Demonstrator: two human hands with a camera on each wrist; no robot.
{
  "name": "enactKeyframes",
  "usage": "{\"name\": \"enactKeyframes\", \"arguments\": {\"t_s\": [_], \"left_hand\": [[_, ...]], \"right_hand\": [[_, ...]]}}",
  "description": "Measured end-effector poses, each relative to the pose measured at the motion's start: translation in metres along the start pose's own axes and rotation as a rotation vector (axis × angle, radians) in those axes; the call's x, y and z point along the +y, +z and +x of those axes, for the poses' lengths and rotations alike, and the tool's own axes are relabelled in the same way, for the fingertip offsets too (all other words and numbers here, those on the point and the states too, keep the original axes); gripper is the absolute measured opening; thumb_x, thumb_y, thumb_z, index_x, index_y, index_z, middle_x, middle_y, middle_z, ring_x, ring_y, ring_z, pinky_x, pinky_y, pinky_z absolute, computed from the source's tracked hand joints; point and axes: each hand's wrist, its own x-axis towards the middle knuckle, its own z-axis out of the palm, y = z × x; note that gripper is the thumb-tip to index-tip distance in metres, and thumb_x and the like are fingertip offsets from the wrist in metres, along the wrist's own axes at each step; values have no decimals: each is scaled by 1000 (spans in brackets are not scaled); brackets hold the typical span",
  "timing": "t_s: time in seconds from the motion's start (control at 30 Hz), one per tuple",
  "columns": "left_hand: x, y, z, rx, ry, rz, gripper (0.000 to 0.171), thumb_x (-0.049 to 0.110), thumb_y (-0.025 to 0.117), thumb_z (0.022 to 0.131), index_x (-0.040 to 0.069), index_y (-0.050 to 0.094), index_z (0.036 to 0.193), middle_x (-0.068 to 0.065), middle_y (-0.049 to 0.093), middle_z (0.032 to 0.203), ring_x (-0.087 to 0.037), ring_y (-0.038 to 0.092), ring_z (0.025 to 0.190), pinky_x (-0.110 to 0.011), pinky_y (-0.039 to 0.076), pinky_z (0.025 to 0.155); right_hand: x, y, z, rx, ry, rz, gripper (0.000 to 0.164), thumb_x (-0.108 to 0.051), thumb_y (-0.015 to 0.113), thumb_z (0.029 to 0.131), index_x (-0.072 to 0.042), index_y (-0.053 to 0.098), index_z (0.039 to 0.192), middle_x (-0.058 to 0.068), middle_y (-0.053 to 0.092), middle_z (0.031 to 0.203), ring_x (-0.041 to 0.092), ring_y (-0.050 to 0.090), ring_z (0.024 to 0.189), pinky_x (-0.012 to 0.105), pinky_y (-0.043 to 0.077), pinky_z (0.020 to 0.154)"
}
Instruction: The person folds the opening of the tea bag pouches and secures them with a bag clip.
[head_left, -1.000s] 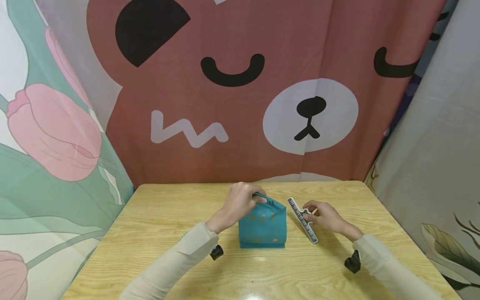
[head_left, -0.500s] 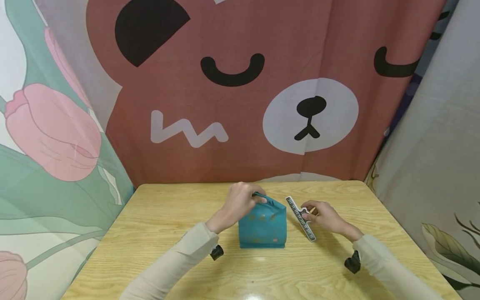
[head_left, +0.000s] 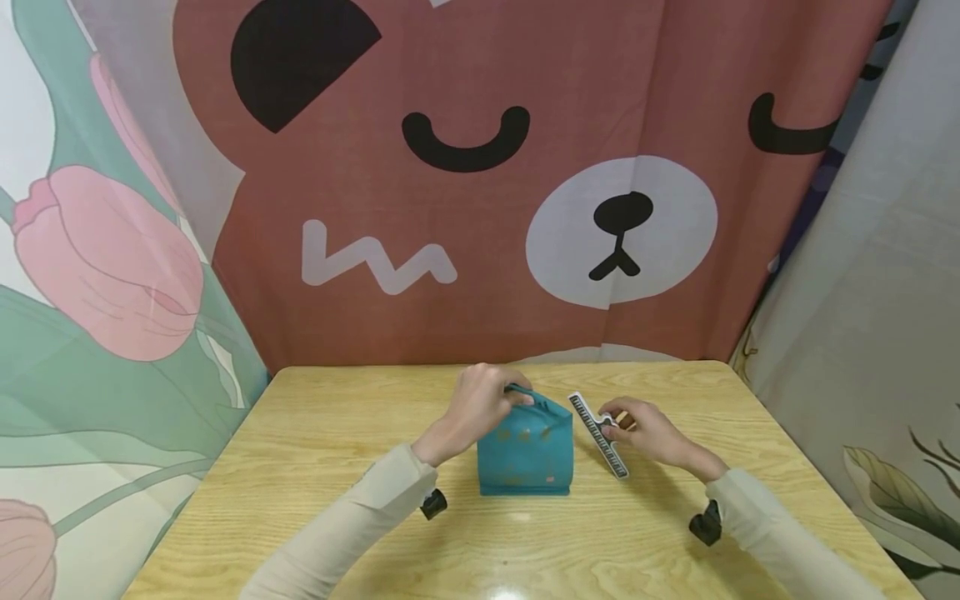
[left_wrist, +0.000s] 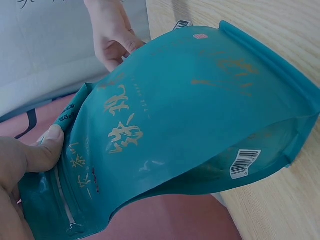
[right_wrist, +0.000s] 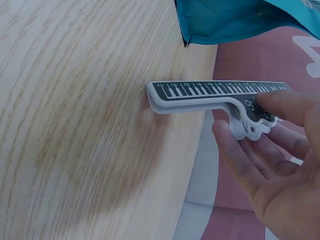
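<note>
A teal foil pouch (head_left: 525,458) with gold lettering stands upright on the table. My left hand (head_left: 480,404) grips its folded top edge; in the left wrist view the thumb (left_wrist: 47,150) presses on the fold near the zip strip. Just right of the pouch, my right hand (head_left: 648,429) pinches a long bag clip (head_left: 598,435) by its handles. The clip is white and black with a piano-key pattern. In the right wrist view its long jaws (right_wrist: 200,92) lie together, the thumb on one handle and fingers beneath the other.
The wood-grain table (head_left: 337,533) reaches back to a brown bear-print curtain (head_left: 465,250). A flower-print curtain (head_left: 112,267) hangs at the left and a pale one (head_left: 862,333) at the right. Dark wrist cameras sit under both sleeves.
My right hand has shifted the clip slightly left and away from me, closer to the pouch. The left hand and the pouch have stayed still.
</note>
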Motion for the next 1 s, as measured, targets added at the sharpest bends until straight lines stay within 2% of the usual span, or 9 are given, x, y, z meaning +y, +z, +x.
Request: {"name": "enactKeyframes", "arguments": {"t_s": [0.2,0.47,0.73,1.0], "left_hand": [[0,0,0,-4,1,5,6,20,80,85,14,81,86,4,75,81,-3,65,64,-15,44,57],[-1,0,0,7,13,15,7,21,80,84,15,81,85,5,74,80,-4,65,65,-16,46,59],[-1,0,0,9,17,10,6,20,81,83,14,81,86,4,74,81,-4,66,65,-15,46,59],[-2,0,0,6,7,5,7,20,81,83,14,81,86,5,75,81,-5,66,66,-16,47,60]], "right_hand": [[-6,-2,0,9,-29,-12,24,-9,69,94,3,64,115,11,66,99,18,65,81,29,55,67],[-8,0,0,56,-87,-38,23,-2,71,90,2,65,112,7,66,96,21,65,82,30,55,68],[-13,3,1,90,-61,-33,25,2,72,88,3,66,111,4,67,96,26,66,80,31,55,68],[-23,6,1,142,-80,-72,25,6,74,84,0,67,108,2,64,95,15,64,75,28,54,61]]}}
